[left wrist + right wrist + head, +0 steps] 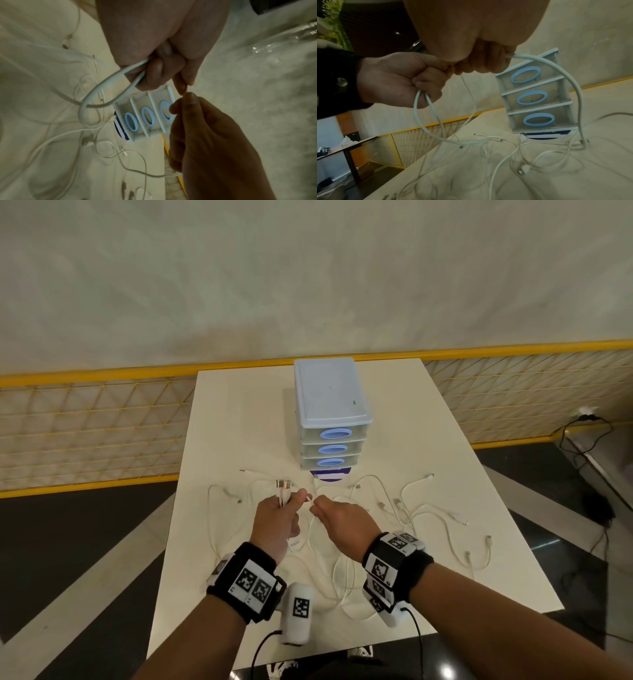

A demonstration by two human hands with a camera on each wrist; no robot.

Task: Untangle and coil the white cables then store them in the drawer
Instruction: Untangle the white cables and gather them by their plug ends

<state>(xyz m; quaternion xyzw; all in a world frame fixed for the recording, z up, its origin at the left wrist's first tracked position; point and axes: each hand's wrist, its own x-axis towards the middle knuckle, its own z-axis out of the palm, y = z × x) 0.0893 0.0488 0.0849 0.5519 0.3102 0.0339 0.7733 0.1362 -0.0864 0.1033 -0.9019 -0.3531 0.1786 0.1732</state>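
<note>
Above the white surface [239, 412], the left hand [275, 520] grips a looped thin white cable [429, 121]; the right hand [339, 520] pinches its strand just beside, before the pale-blue three-drawer plastic chest [330, 412].

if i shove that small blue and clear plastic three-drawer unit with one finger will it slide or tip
The small blue and clear plastic three-drawer unit would probably slide easily: its translucent drawers look empty, so it seems light, and the white table looks smooth. It stands taller than its front is wide, so a push near the top might tip it. Pushing low seems safer.
</note>
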